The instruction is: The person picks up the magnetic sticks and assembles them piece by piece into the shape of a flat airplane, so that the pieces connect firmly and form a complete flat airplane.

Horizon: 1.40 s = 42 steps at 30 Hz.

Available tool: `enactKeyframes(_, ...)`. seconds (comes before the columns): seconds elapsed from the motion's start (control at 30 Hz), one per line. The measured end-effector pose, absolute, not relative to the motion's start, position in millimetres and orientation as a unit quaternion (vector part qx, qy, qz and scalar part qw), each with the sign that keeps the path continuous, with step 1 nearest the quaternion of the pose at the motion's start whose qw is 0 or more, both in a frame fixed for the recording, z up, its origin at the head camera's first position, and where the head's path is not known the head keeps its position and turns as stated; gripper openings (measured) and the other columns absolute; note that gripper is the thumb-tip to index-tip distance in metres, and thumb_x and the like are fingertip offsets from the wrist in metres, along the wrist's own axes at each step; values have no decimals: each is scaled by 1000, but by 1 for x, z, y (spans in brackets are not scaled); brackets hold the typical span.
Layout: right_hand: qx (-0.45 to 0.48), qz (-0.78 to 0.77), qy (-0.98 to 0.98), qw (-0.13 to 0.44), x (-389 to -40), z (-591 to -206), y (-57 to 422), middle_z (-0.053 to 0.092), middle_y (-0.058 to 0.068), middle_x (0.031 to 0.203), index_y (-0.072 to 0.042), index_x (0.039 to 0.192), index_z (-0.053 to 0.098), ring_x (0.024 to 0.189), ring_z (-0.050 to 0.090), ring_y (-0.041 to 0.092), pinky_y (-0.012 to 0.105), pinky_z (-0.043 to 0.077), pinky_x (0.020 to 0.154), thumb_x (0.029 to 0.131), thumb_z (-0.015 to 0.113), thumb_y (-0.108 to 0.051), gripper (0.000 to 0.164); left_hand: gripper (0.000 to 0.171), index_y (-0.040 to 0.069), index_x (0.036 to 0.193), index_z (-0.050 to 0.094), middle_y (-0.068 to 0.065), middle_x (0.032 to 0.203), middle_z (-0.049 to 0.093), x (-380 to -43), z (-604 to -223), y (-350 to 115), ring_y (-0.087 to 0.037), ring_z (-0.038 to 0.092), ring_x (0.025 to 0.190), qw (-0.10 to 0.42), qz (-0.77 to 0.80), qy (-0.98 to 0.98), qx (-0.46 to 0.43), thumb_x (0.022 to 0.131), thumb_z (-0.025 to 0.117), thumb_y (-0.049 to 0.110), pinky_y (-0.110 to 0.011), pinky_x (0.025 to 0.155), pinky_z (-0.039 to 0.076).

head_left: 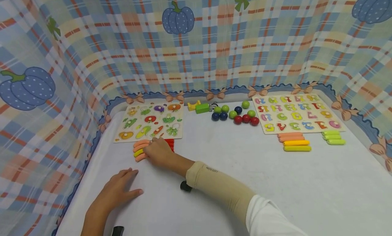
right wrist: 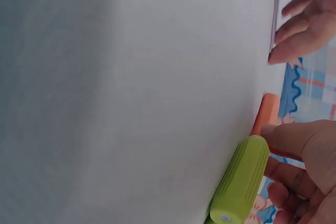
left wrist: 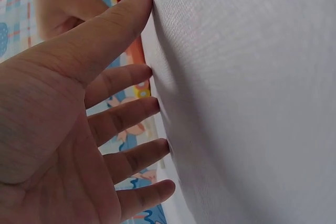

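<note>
In the head view my right hand (head_left: 159, 152) bends over the right ends of several short sticks, orange (head_left: 141, 144) and yellow (head_left: 139, 153), lying side by side. Its thumb and curled fingers pinch an orange stick (right wrist: 269, 109) in the right wrist view. A ribbed green stick (right wrist: 239, 182) lies right by those fingers. Red ribbed pieces (head_left: 170, 144) show past the knuckles. My left hand (head_left: 114, 191) rests on the white cloth nearer me, fingers spread and fairly straight, fingertips at the cloth in the left wrist view, holding nothing.
A vegetable puzzle board (head_left: 141, 118) lies behind the sticks. Green, dark blue and red balls (head_left: 246, 118) and a green block (head_left: 202, 108) sit at the back. On the right are a number board (head_left: 301, 113), orange and yellow sticks (head_left: 296, 143) and green sticks (head_left: 333, 137). Patterned curtains surround the table.
</note>
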State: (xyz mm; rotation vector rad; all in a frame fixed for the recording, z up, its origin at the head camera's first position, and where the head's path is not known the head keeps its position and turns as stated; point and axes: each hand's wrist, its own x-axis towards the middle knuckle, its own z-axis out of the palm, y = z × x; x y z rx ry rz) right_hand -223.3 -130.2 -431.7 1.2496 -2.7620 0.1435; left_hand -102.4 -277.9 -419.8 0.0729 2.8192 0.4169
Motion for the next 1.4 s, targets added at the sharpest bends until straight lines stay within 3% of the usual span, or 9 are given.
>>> enactKeyframes(0.13,417,46,-905,63,-223,-431,-131,63,-9,75,-24,104,69,79,51,11,21,38,63,84,62,-34,24,87,8,128,50,-24,129,42,-101,-420,-278,-44,39,115,139,146,979,26,63,67,62,-58,88,34)
enactKeyframes(0.43,456,110,-878,93,-221,-421,-111,63,-10,73,-20,92,70,77,55,8,21,39,71,86,62,-27,13,86,9,129,49,-23,129,42,-101,-421,-279,-44,39,114,134,151,979,31,64,66,63,-58,87,35)
enactKeyframes(0.67,475,151,-863,81,-252,-413,-69,62,-10,76,-17,89,68,70,48,6,20,37,71,84,62,-18,7,87,11,131,47,-24,132,39,-102,-422,-275,-44,35,117,150,149,977,18,65,65,64,-59,89,33)
enactKeyframes(0.93,425,137,-893,64,-290,-414,-12,62,-7,73,-15,86,69,68,49,10,24,39,71,82,66,-17,5,87,11,132,45,-23,133,38,-102,-419,-274,-43,33,119,153,138,979,9,64,67,61,-59,90,32)
enactKeyframes(1.17,386,138,-912,21,-306,-432,27,52,-5,58,-14,74,66,60,46,12,26,37,58,81,68,-29,17,87,11,132,46,-23,132,38,-100,-419,-274,-43,34,118,154,144,977,10,64,67,62,-59,89,32)
enactKeyframes(1.4,355,178,-916,-61,-306,-433,41,56,-9,71,-19,80,64,72,49,10,22,40,66,81,68,-26,8,90,12,133,44,-23,133,37,-102,-424,-278,-44,33,118,162,152,975,2,63,66,64,-60,88,32)
